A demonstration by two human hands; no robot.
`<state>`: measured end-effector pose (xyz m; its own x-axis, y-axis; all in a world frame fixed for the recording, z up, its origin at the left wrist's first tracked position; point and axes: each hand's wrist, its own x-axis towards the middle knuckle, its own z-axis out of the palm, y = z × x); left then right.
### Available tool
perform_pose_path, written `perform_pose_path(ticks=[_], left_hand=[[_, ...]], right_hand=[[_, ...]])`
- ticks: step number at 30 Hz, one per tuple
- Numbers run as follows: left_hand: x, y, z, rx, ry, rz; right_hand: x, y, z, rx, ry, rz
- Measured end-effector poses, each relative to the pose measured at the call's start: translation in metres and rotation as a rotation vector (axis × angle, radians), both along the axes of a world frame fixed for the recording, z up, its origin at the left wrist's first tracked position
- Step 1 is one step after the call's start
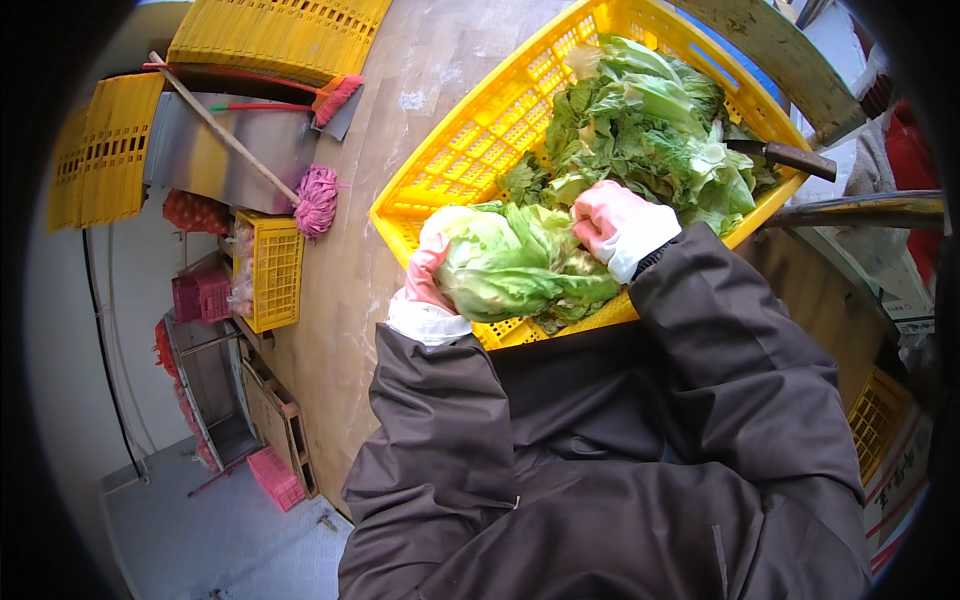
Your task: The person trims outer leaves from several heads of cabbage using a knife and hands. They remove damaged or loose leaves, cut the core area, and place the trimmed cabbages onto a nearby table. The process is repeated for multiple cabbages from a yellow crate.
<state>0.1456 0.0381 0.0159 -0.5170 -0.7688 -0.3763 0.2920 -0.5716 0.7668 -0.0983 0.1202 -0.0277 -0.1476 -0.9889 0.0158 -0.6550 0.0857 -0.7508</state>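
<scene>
My left hand [429, 262], in a pink glove with a white cuff, cups the side of a pale green head of lettuce [484, 262]. On the other side of that head, my right hand [611, 221], gloved alike, has its fingers curled at the loose outer leaves [551, 232]; its fingertips are partly hidden. Both hands are over the near side of a large yellow plastic crate [457, 161]. A heap of loose lettuce leaves [637, 127] fills the crate's far right part. A knife [799, 159] with a dark handle lies across the crate's right rim, its blade reaching towards the leaves.
Left of the crate, a pink mop [316, 201] and an orange broom [336, 97] lean by stacked yellow crates [277, 34]. A yellow crate with bagged goods [270, 270] and a pink basket [276, 478] stand at the left. A worn curved bar [780, 64] crosses the upper right.
</scene>
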Motion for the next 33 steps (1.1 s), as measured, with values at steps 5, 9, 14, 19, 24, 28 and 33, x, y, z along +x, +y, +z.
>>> perform_pose_path(ticks=[5,9,14,19,24,28,33], left_hand=[[0.000,0.001,-0.024,0.070,-0.022,0.164],[-0.012,0.000,-0.038,-0.018,-0.146,0.143],[-0.025,0.006,-0.024,0.229,-0.119,0.323],[-0.012,0.002,-0.006,0.275,0.091,0.201],[-0.011,-0.013,-0.027,-0.043,-0.036,0.204],[-0.022,0.000,-0.044,-0.405,-0.288,0.227],[-0.024,0.003,-0.034,-0.268,-0.210,0.135]], right_hand=[[0.006,0.004,0.024,-0.126,-0.629,0.000],[0.042,0.007,0.018,-0.328,-0.162,0.140],[0.053,-0.001,-0.019,-0.503,-0.203,0.134],[0.023,0.004,-0.016,0.010,-0.027,0.006],[0.020,0.000,0.012,-0.230,-0.415,-0.017],[0.032,-0.004,0.003,-0.425,-0.411,0.099],[0.025,-0.013,-0.023,-0.485,-0.412,-0.012]])
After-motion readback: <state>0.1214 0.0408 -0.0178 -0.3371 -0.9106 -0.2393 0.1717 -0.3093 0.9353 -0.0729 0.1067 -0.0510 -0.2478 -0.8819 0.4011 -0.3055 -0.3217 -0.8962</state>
